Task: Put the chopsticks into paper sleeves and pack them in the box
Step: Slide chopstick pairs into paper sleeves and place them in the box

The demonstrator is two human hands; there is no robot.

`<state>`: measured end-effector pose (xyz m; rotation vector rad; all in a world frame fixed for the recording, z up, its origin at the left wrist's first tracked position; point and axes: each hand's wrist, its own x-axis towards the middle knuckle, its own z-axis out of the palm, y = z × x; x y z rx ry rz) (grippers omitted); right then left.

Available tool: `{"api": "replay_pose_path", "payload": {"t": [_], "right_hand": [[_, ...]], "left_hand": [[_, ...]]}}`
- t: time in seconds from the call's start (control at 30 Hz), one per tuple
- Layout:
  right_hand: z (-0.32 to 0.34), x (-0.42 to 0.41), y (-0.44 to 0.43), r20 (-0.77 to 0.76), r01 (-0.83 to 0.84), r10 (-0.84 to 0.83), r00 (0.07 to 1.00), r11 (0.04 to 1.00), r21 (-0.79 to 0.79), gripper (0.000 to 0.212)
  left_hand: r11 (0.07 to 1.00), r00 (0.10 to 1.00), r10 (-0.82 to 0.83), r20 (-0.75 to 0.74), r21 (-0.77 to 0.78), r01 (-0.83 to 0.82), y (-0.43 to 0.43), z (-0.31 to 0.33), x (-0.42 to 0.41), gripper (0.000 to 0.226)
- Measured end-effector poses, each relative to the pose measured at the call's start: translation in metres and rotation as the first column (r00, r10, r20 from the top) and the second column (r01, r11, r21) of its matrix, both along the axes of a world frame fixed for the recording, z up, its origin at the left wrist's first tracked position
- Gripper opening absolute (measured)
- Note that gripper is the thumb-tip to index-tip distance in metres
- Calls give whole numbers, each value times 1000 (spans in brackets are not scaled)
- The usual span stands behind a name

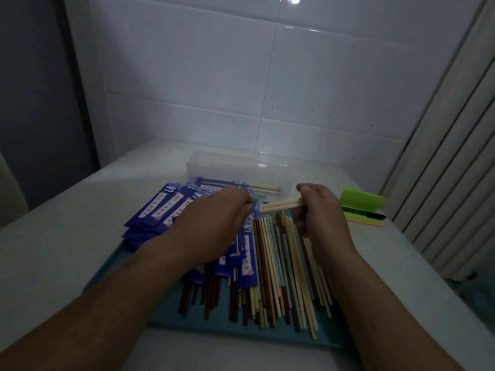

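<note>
Right hand (318, 210): my fingers pinch pale chopstick pair (280, 204) | left hand (214, 218): my fingers pinch blue paper sleeve (257, 208) at pair's tips

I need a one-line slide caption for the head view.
Head view: right hand holds a pale chopstick pair at a blue sleeve pinched by the left hand; clear box behind.

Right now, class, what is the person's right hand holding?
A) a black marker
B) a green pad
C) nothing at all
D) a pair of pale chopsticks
D: the right hand grips the pale chopsticks, whose tips point at the blue sleeve pinched by the left hand. The black marker lies untouched further right.
</note>
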<state>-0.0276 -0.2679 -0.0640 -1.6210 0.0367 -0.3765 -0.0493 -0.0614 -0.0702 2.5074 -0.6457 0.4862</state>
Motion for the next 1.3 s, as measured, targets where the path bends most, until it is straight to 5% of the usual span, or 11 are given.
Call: {"api": "replay_pose_path", "payload": {"t": [0.27, 0.4, 0.7, 1.07, 1.3], "right_hand": [[2, -5, -2, -41, -161, 165, 985, 984, 82, 24], [-1, -5, -3, -3, -185, 186, 982, 978, 99, 24], [9, 29, -22, -73, 14, 17, 997, 915, 403, 28], [60, 116, 28, -260, 144, -85, 962, 965, 217, 24], [59, 134, 44, -431, 24, -18, 902, 1000, 9, 25]], "left_hand": [[999, 997, 26, 75, 29, -28, 5, -2, 3, 18], [985, 964, 136, 229, 77, -157, 5, -2, 7, 26], [895, 907, 392, 155, -294, -336, 31, -8, 23, 27], [903, 933, 352, 77, -292, -317, 42, -8, 34, 34], [899, 928, 369, 50, -270, -343, 43, -8, 34, 33]]}}
